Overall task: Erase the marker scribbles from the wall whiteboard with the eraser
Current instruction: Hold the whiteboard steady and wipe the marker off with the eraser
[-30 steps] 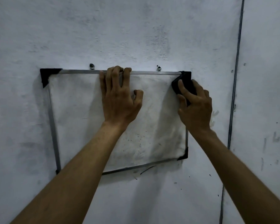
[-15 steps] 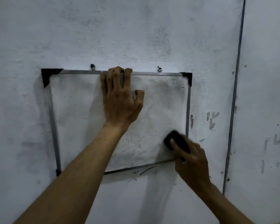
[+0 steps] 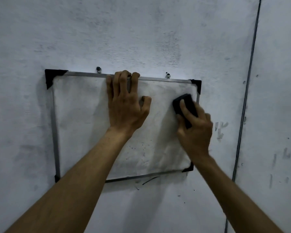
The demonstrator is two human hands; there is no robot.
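Note:
A small whiteboard [image 3: 81,125] with a metal frame and black corner caps hangs on the wall. Its surface is smudged grey, with small dark specks in the lower middle. My left hand [image 3: 126,106] lies flat on the board, fingertips hooked over the top frame edge, thumb bent against the surface. My right hand [image 3: 196,132] grips a black eraser [image 3: 183,102] and presses it on the board's upper right area, close to the right frame edge.
The board hangs from two small hooks [image 3: 98,69] on a scuffed white wall [image 3: 141,31]. A thin dark cable [image 3: 247,91] runs down the wall to the right. Black marker streaks [image 3: 149,179] sit on the wall just below the board.
My right hand swept the eraser from the top right corner down to the lower right part, and now it is back up near the upper right. My left hand stayed put.

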